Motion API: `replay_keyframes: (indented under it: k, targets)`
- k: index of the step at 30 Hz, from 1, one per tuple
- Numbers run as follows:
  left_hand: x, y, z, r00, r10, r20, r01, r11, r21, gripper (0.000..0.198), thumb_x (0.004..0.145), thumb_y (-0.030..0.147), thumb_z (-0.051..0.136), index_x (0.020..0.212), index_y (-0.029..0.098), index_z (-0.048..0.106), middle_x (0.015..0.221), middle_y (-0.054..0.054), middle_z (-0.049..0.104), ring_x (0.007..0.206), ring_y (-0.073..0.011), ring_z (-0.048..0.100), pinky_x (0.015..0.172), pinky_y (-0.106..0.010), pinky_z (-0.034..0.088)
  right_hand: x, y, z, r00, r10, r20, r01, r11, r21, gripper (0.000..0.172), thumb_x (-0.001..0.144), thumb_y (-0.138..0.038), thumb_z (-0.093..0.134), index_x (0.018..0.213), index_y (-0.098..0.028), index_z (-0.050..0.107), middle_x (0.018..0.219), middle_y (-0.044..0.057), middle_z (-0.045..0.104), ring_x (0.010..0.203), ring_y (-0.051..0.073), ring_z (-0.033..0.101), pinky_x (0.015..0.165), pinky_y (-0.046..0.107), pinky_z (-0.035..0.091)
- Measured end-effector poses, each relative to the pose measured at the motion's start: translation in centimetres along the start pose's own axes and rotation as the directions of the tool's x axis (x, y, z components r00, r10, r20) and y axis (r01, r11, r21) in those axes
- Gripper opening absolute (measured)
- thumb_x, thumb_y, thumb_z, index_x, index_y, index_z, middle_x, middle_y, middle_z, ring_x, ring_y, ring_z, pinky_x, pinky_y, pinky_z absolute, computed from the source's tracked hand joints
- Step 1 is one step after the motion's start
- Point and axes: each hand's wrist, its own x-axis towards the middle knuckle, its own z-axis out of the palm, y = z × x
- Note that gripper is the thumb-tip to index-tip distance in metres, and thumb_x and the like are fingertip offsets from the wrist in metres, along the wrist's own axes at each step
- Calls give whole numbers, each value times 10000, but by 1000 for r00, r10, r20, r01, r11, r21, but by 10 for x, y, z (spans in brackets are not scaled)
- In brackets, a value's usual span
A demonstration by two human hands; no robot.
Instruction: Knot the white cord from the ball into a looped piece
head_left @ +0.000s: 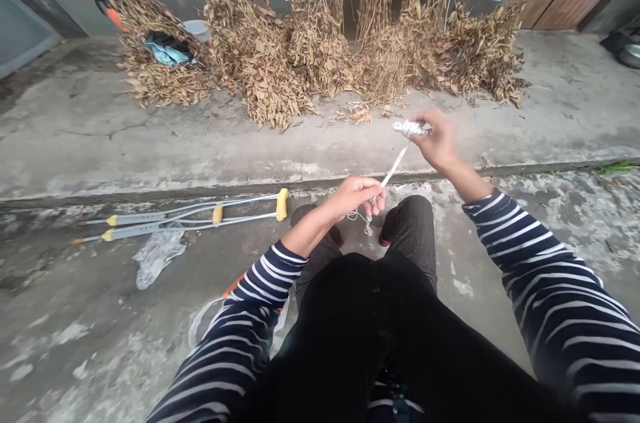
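right hand [441, 143] raised, far right: fingers curled closed on the twine bundle [409, 128], which pokes out left of the fingertips. strand [395, 169] runs taut, near-left, to left hand [356, 195], fingers pinched closed on it; frayed end hangs just below. crutches [190, 216] lie on concrete [75, 316], left.

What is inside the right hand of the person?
A small roll of pale string, with one end sticking out of the right hand. A strand runs from it down to the left hand. The right hand covers the rest of the roll.
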Motion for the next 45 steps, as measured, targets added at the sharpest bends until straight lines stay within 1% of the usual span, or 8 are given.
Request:
replay_keyframes:
  k: [5,10,17,21,26,37,42,45]
  targets:
    - [-2,40,-22,992,109,-58,-102,989,103,271,922,345,657,807,106,715,779,-86,731,641,-108,681,585,-214,527,-44,13,19,963,-66,260,40,994,103,145,782,-222,725,927,-208,731,1052,106,720,1022,288,652,928,489,545]
    - [32,63,-46,976,127,-176,-90,975,204,246,925,255,649,756,87,712,719,-84,729,569,-74,637,619,-208,521,-76,-8,32,911,-28,411,-81,966,246,252,710,-139,690,948,-207,740,1068,79,721,1043,275,657,951,460,541]
    - [74,34,-68,972,-52,-229,117,954,277,222,893,143,654,688,68,696,627,-83,704,515,-90,624,595,-226,504,-79,-38,20,823,144,550,-476,704,527,688,534,-213,926,1155,-244,631,987,36,707,951,214,659,666,274,556]
    - [71,-8,-68,961,-246,-126,268,941,207,235,906,172,664,697,76,713,665,-102,722,529,-120,648,574,-248,505,-74,-42,15,844,180,506,-491,638,592,613,512,-231,959,1073,-229,714,987,33,735,947,193,672,772,313,603]
    - [55,-42,-61,974,-225,-10,225,972,74,202,873,303,757,927,109,744,721,-61,731,548,-112,647,578,-247,505,-61,-43,10,866,297,401,-492,643,587,465,496,-257,965,909,-224,755,902,18,730,845,176,674,692,331,644]
    - [38,-58,-56,997,-77,12,77,997,23,373,791,459,819,829,99,729,809,-75,722,646,-105,660,614,-231,537,-29,-44,-8,911,321,260,-413,697,586,448,547,-295,956,928,-208,738,915,26,737,832,188,707,721,371,676]
    - [24,-58,-55,982,-154,109,146,986,79,399,785,492,817,835,107,725,754,-60,713,603,-104,646,585,-227,523,-11,-27,-27,947,309,85,-298,752,588,408,618,-266,897,983,-237,716,994,29,740,895,198,721,767,383,673]
    - [19,-62,-60,980,-184,77,181,982,49,439,780,538,807,806,111,710,719,-49,700,562,-94,620,565,-222,508,-4,-26,-42,949,314,-11,-249,774,582,408,622,-221,881,987,-234,700,1011,37,741,934,208,715,771,387,666]
